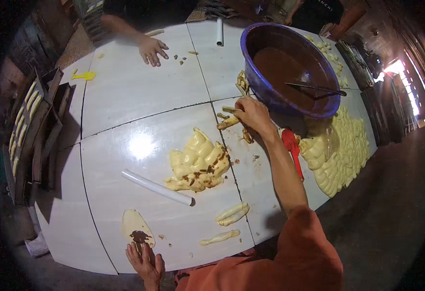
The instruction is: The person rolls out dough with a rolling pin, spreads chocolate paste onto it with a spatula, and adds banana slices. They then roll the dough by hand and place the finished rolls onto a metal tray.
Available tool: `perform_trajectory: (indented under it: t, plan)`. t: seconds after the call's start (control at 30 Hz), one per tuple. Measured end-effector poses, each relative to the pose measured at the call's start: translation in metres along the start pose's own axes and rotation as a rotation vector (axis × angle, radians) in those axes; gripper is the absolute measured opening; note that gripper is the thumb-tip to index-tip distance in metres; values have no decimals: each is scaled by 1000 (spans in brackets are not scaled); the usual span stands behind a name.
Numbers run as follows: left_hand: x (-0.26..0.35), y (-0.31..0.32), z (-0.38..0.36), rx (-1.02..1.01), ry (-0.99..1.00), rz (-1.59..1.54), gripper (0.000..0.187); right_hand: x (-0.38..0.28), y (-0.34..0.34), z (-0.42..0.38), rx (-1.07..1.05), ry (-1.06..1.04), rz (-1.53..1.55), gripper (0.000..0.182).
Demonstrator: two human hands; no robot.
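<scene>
My left hand (146, 264) lies with its fingers extended at the near edge of a flat oval piece of dough (133, 222). A smear of chocolate filling (140, 236) sits on that dough, and a pale strip shows partly under the fingertips. Beside the tub, my right hand (253, 115) pinches what looks like a banana strip (230, 110). More banana strips (228, 122) lie just under and beside this hand. A pile of dough pieces (198, 157) with brown smears rests mid-table. Two filled-looking dough rolls (233, 214) lie together near the front, with a single roll (219, 237) below them.
A purple tub (247, 58) of brown filling holds a long dark utensil (314, 88). A white pipe (158, 187), a red scraper (294, 151) and many dough pieces (341, 155) lie about. A co-worker's hand (152, 50) rests across the table. Trays (25, 126) stand left.
</scene>
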State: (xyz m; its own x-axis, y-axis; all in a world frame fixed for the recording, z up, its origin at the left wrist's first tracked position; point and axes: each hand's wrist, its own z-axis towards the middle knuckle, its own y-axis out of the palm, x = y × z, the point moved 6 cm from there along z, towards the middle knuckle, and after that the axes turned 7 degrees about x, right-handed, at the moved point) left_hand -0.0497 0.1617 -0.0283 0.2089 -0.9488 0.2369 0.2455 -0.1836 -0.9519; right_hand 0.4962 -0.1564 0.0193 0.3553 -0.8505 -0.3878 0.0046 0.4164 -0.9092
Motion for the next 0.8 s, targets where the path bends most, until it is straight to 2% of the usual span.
perform_trajectory:
  t: [0.1, 0.13, 0.3, 0.37, 0.4, 0.43, 0.5, 0.53, 0.6, 0.7, 0.8]
  plan:
    - [1, 0, 1, 35, 6, -6, 62, 3, -3, -7, -29, -18, 119, 22]
    - [1, 1, 1, 36, 11, 0, 62, 5, -5, -12, -22, 40, 132, 26]
    - [-2, 3, -2, 30, -6, 1, 63, 6, -17, -26, -136, 88, 101, 35]
    - [-1, 2, -2, 31, -2, 7, 62, 5, -32, -18, 134, 125, 20, 37]
    - [0, 0, -1, 0, -15, 9, 62, 12, -26, -3, 109, 190, -115, 35]
    - [0, 1, 0, -31, -29, 13, 62, 17, -17, 13, 108, 189, -116, 35]
    - [0, 2, 0, -13, -33, 2, 62, 5, -11, 39, 445, -133, -260, 26]
    - [0, 2, 0, 4, -37, -11, 63, 2, -3, 51, 444, -136, -256, 26]
    - [-1, 2, -2, 2, -48, -2, 63, -6, 16, 73, 386, -155, -619, 20]
    - [-2, 1, -3, 24, -67, -14, 65, 9, 37, 93, 354, -116, -762, 17]
    - [0, -3, -1, 29, -70, -71, 67, 12, 22, 87, 298, -153, -599, 17]
